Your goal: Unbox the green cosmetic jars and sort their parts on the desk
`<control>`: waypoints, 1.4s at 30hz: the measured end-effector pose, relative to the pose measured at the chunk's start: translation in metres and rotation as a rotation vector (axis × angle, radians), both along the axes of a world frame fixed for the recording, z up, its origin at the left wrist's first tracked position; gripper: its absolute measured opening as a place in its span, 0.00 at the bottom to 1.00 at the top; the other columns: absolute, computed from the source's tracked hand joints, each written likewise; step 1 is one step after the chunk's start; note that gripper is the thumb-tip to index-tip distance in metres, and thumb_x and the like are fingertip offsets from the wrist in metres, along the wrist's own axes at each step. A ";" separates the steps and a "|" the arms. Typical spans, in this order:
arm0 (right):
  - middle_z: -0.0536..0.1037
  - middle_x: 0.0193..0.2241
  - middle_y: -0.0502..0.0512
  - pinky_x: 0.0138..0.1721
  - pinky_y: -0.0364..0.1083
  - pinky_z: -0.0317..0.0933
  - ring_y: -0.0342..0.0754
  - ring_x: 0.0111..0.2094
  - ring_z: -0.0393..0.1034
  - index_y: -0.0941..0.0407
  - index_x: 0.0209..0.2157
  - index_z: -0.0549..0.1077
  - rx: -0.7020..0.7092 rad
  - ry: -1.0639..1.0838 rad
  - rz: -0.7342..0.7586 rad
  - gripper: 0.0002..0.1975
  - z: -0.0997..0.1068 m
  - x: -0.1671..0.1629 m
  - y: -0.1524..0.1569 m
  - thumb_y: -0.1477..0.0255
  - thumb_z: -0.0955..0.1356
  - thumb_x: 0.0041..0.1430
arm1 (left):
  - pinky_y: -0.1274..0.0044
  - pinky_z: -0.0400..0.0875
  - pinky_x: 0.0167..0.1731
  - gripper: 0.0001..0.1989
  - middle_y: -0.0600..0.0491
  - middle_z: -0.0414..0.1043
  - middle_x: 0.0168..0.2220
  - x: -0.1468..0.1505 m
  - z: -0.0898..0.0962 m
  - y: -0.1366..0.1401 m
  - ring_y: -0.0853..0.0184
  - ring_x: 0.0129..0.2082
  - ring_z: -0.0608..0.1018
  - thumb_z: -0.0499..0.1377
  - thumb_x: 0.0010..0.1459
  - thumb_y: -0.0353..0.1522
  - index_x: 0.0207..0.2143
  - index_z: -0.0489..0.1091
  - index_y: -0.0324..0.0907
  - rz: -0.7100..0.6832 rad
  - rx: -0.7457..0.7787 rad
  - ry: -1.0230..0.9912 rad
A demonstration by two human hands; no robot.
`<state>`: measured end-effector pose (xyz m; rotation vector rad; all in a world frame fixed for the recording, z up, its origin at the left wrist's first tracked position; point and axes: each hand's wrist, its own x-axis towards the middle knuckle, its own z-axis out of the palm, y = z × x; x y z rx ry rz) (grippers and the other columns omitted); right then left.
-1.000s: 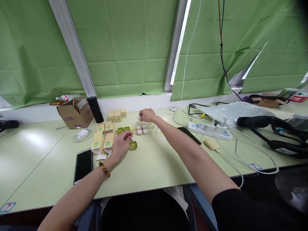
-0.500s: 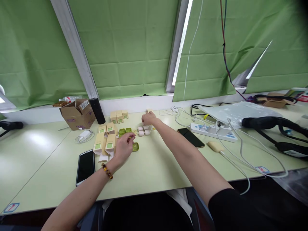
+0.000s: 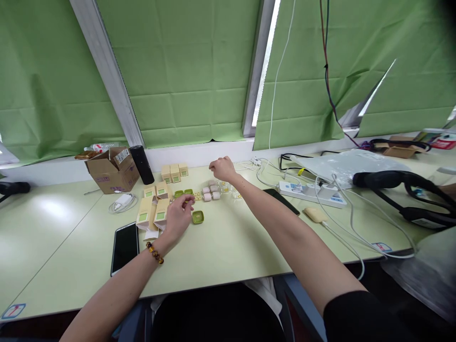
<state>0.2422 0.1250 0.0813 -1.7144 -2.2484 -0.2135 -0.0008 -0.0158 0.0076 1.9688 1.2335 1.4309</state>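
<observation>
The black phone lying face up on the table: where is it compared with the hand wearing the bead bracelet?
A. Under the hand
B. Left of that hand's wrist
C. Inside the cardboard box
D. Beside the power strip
B: the black phone lies flat left of the left hand and its bracelet.

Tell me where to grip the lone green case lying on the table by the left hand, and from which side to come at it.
Take the green case by its two opposite side edges, coming down from above. It lies flat and low on the table, so only the rim offers purchase. The left hand sits just to its left, and the near and right sides look open, so approaching from there seems easiest.
</observation>
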 end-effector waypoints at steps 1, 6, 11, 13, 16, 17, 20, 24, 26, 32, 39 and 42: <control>0.84 0.47 0.61 0.58 0.54 0.52 0.56 0.51 0.73 0.55 0.52 0.80 0.047 0.041 -0.006 0.19 0.001 -0.001 -0.010 0.76 0.63 0.66 | 0.73 0.75 0.32 0.08 0.50 0.81 0.39 -0.001 0.001 0.001 0.67 0.28 0.82 0.57 0.66 0.32 0.42 0.76 0.43 0.000 -0.012 -0.022; 0.85 0.38 0.54 0.43 0.50 0.62 0.52 0.41 0.75 0.53 0.48 0.80 0.176 0.450 0.104 0.18 -0.018 -0.022 -0.078 0.75 0.60 0.70 | 0.76 0.72 0.28 0.09 0.51 0.78 0.34 -0.006 0.004 0.007 0.70 0.26 0.76 0.55 0.67 0.32 0.43 0.75 0.42 0.021 -0.034 -0.093; 0.81 0.49 0.59 0.42 0.50 0.66 0.55 0.46 0.75 0.52 0.58 0.74 0.038 0.404 0.319 0.22 -0.063 -0.048 -0.141 0.66 0.72 0.63 | 0.77 0.68 0.28 0.07 0.53 0.72 0.30 -0.009 0.004 0.011 0.68 0.28 0.74 0.54 0.67 0.31 0.40 0.72 0.42 0.028 0.026 -0.130; 0.75 0.58 0.62 0.43 0.52 0.68 0.59 0.52 0.74 0.49 0.64 0.68 -0.003 0.326 0.385 0.34 -0.077 -0.054 -0.153 0.63 0.77 0.57 | 0.77 0.68 0.30 0.05 0.54 0.71 0.29 -0.009 0.004 0.012 0.69 0.28 0.73 0.55 0.67 0.31 0.40 0.71 0.43 0.024 0.036 -0.130; 0.70 0.59 0.63 0.43 0.52 0.70 0.59 0.51 0.74 0.48 0.65 0.66 -0.062 0.285 0.434 0.37 -0.091 -0.057 -0.157 0.65 0.78 0.56 | 0.77 0.67 0.29 0.04 0.56 0.69 0.27 -0.010 0.005 0.011 0.69 0.26 0.72 0.55 0.67 0.32 0.41 0.69 0.44 0.014 0.013 -0.151; 0.71 0.57 0.63 0.43 0.52 0.70 0.58 0.50 0.74 0.50 0.63 0.67 -0.082 0.296 0.449 0.33 -0.094 -0.057 -0.155 0.67 0.77 0.58 | 0.78 0.65 0.27 0.04 0.57 0.68 0.25 -0.009 0.006 0.010 0.70 0.24 0.70 0.55 0.68 0.34 0.42 0.68 0.44 0.011 -0.004 -0.162; 0.75 0.52 0.63 0.47 0.54 0.70 0.57 0.50 0.73 0.54 0.57 0.72 -0.109 0.424 0.512 0.23 -0.097 -0.057 -0.148 0.73 0.74 0.61 | 0.79 0.59 0.22 0.08 0.60 0.66 0.22 -0.008 0.007 0.007 0.71 0.19 0.65 0.55 0.70 0.38 0.45 0.67 0.44 0.007 -0.052 -0.182; 0.79 0.46 0.59 0.44 0.52 0.71 0.53 0.44 0.74 0.53 0.51 0.75 -0.127 1.017 0.522 0.18 -0.091 -0.054 -0.140 0.65 0.75 0.60 | 0.78 0.64 0.24 0.11 0.57 0.71 0.25 -0.004 0.007 0.002 0.71 0.21 0.69 0.54 0.71 0.42 0.46 0.66 0.44 -0.044 -0.046 -0.229; 0.80 0.40 0.57 0.38 0.50 0.71 0.50 0.38 0.75 0.54 0.47 0.76 -0.250 1.387 0.554 0.18 -0.084 -0.049 -0.140 0.57 0.74 0.61 | 0.77 0.69 0.28 0.11 0.55 0.73 0.28 -0.003 0.007 -0.001 0.69 0.24 0.73 0.54 0.72 0.42 0.47 0.66 0.44 -0.061 -0.009 -0.223; 0.82 0.37 0.59 0.36 0.48 0.69 0.49 0.35 0.75 0.56 0.40 0.79 -0.602 1.858 0.682 0.21 -0.066 -0.040 -0.149 0.51 0.74 0.61 | 0.66 0.75 0.48 0.11 0.46 0.77 0.43 0.002 0.008 -0.012 0.60 0.43 0.80 0.58 0.69 0.37 0.50 0.71 0.45 -0.055 0.296 0.011; 0.82 0.36 0.58 0.36 0.49 0.68 0.49 0.32 0.74 0.56 0.38 0.78 -0.675 1.852 0.676 0.22 -0.065 -0.047 -0.157 0.50 0.74 0.60 | 0.66 0.76 0.48 0.13 0.47 0.76 0.45 0.006 0.006 -0.017 0.59 0.43 0.79 0.62 0.66 0.36 0.52 0.73 0.47 -0.082 0.372 0.098; 0.82 0.36 0.57 0.35 0.48 0.68 0.48 0.31 0.73 0.56 0.38 0.78 -0.683 1.839 0.679 0.21 -0.066 -0.048 -0.158 0.51 0.74 0.60 | 0.66 0.75 0.48 0.12 0.47 0.77 0.44 0.007 0.005 -0.017 0.60 0.43 0.79 0.62 0.67 0.35 0.52 0.73 0.47 -0.068 0.367 0.111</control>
